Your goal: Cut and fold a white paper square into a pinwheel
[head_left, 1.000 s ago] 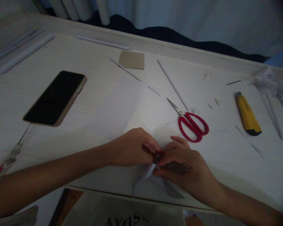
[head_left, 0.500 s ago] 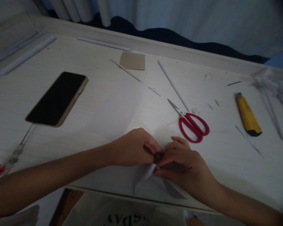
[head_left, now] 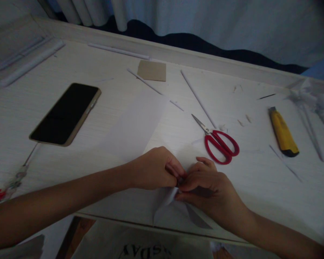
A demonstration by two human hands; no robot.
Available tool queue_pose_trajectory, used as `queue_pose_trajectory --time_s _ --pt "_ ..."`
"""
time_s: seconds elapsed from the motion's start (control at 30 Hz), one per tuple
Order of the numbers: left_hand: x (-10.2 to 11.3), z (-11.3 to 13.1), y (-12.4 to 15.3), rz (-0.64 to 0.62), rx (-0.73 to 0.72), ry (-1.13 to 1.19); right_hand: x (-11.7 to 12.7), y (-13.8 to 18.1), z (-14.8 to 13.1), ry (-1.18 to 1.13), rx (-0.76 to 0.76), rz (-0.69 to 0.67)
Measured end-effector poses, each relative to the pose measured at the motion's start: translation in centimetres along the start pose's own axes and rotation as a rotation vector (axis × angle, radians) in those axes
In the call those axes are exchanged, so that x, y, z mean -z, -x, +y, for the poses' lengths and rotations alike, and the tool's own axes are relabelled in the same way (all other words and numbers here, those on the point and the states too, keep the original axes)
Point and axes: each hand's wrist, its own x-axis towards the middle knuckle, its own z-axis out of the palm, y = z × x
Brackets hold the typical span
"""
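Note:
Near the front edge of the white table, my left hand and my right hand meet at the fingertips. Both are closed on a small piece of white paper, which is folded or curled and hangs open below the fingers. Its pinched top is mostly hidden. Just beyond my right hand lie scissors with red handles, their blades pointing away to the left. A flat white paper sheet rests beyond my left hand.
A phone with a beaded strap lies left. Thin paper rolls and a cardboard piece lie further back. On the right are a yellow utility knife, paper scraps and white paper flowers.
Almost nothing differs. My fingers shift very slightly at the pinched top of the paper, while the things on the table stay where they were.

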Motion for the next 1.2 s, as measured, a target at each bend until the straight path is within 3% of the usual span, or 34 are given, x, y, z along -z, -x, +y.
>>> queue_pose_trajectory --time_s 0.6,0.87,1.2 --pt "0.2 -0.1 -0.1 -0.015 0.005 -0.006 0.0 -0.2 0.0 0.03 0.004 0.018" --pt "1.0 0.4 0.4 -0.101 -0.035 0.066 0.5 -0.3 -0.5 -0.011 -0.003 0.086" --pt "1.1 0.7 0.9 -0.108 -0.024 0.138 0.8 -0.3 -0.3 0.0 0.025 0.118"
